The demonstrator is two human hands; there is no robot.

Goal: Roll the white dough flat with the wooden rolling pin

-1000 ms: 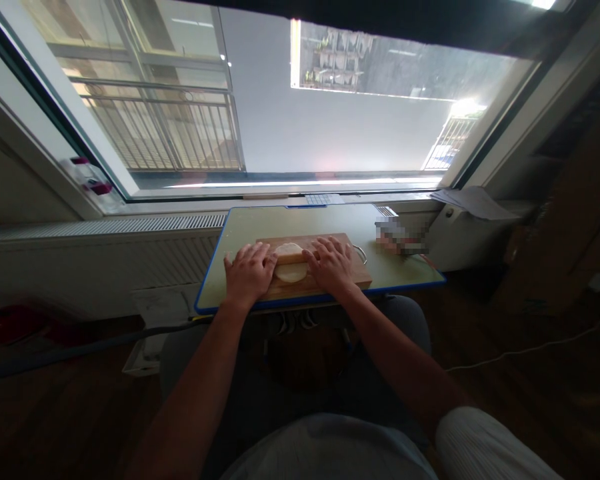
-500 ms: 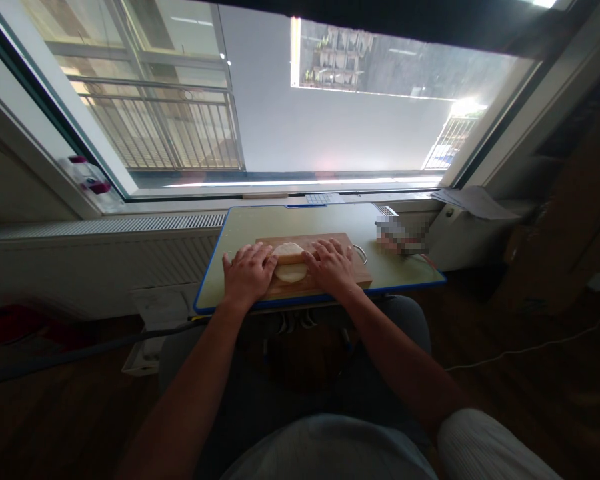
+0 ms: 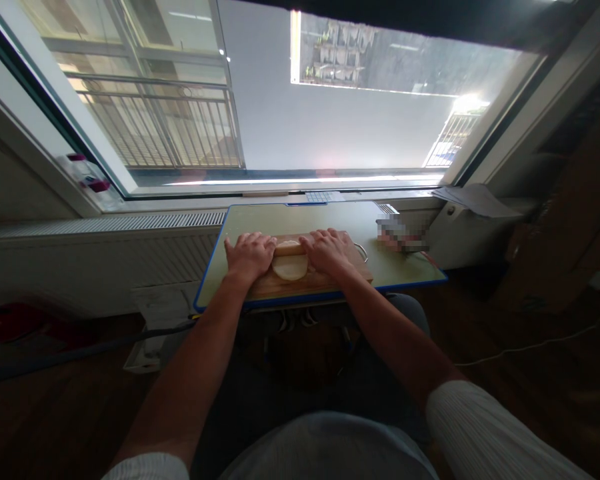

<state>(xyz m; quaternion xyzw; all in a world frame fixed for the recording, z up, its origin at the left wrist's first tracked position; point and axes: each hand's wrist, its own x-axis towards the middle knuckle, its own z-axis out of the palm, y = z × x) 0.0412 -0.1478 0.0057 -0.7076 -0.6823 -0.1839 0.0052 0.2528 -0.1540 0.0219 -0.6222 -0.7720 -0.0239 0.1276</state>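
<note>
By the table's (image 3: 350,217) front edge, a rolling pin (image 3: 289,249) crosses round dough (image 3: 291,269); your left hand (image 3: 251,256) and right hand (image 3: 327,249) cover its ends, opened nearly flat.

Single view, head-worn: looks forward and down over wearer's torso (image 3: 325,447) toward left hand (image 3: 251,255) and right hand (image 3: 326,249), fairly near; window (image 3: 275,120) beyond

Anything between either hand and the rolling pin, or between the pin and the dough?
Nothing visible: the left hand and right hand rest on the rolling pin, which lies across the dough near its far edge.
</note>
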